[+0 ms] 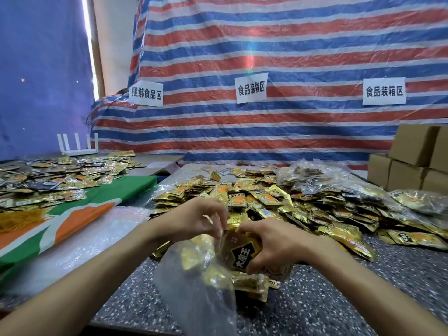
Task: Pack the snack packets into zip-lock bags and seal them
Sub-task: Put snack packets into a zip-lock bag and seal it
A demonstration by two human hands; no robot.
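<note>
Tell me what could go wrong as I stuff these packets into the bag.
The left hand seems to pinch only a thin edge of the zip-lock bag; it may slip and the mouth close.
The right hand grips a thick stack of snack packets; corners could snag or block the seal.
The loose pile lies close behind; packets may get mixed in.

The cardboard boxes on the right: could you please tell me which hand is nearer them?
Right. The right hand, gripping a snack packet at the mouth of the zip-lock bag, lies toward the cardboard boxes; the left hand, pinching the bag's rim, is farther off.
</note>
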